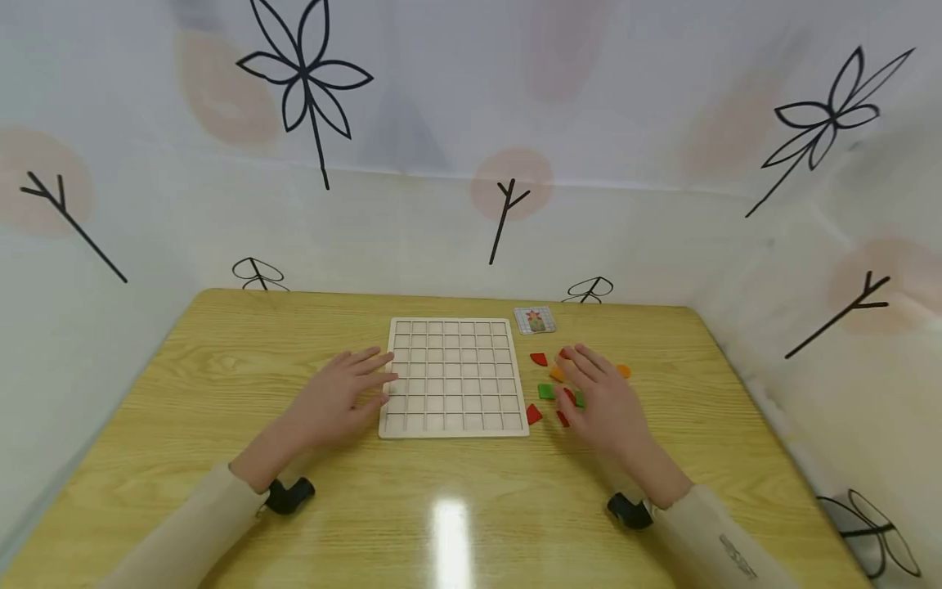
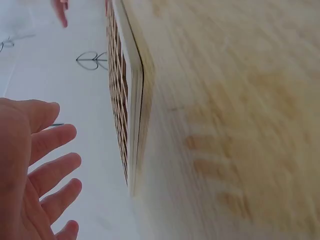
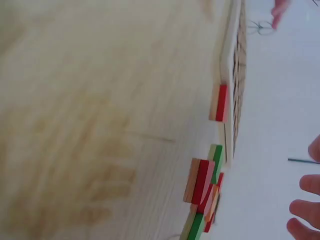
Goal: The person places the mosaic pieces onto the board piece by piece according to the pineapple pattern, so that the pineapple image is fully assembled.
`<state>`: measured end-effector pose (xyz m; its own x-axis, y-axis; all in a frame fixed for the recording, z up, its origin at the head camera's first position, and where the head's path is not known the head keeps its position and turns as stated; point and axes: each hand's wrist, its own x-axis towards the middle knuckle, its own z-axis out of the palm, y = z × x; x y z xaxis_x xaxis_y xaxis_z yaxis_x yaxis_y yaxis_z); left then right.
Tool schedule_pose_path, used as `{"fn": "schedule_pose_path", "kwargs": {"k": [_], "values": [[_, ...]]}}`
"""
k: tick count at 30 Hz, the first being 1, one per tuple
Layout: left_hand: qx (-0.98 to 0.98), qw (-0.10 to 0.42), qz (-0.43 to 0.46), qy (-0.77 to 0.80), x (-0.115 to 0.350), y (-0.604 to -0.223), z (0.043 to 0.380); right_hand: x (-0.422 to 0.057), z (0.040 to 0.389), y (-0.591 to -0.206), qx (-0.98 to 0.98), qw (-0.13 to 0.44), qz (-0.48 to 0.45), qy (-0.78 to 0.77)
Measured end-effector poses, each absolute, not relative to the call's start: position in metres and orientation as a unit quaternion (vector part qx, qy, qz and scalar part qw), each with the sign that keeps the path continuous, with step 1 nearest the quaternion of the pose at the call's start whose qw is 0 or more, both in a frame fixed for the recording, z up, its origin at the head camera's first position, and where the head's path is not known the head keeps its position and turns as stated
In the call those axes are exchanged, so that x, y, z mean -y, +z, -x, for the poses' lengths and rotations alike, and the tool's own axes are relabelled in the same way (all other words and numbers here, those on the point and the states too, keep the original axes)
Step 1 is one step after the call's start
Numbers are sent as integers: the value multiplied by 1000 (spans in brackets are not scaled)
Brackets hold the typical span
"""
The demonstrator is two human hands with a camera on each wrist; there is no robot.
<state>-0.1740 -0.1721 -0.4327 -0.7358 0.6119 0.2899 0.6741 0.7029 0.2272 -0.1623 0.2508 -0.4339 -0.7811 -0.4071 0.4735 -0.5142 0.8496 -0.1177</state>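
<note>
A pale wooden board [image 1: 450, 378] marked with a grid of square recesses lies flat on the table, its cells bare. At its left edge my left hand [image 1: 331, 402] hovers with fingers spread, raised above the table in the left wrist view. To the right of the board, my right hand [image 1: 607, 409] is held over a loose group of small wooden pieces, fingers extended and holding nothing. Among them are a red piece [image 1: 539, 359], a green square [image 1: 546, 391], an orange piece [image 1: 624, 371] and a red piece [image 3: 221, 103] close beside the board. Part of the group is hidden under that hand.
A small card [image 1: 536, 321] with a printed picture on a grid lies beyond the pieces, by the board's far right corner. The wood-grain table [image 1: 221, 360] is bordered by white cloth walls [image 1: 412, 229] with plant drawings. Black straps circle both wrists.
</note>
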Motion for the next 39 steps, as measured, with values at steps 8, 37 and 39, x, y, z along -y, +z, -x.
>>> {"fn": "schedule_pose_path", "kwargs": {"k": [8, 37, 39], "values": [[890, 2, 252, -380, 179, -446, 196, -263, 186, -438, 940, 176, -161, 245], [867, -44, 311, -386, 182, -480, 237, -284, 265, -453, 932, -87, -24, 352], [868, -45, 313, -382, 183, -480, 235, -283, 265, -452, 929, -96, -20, 356]]}}
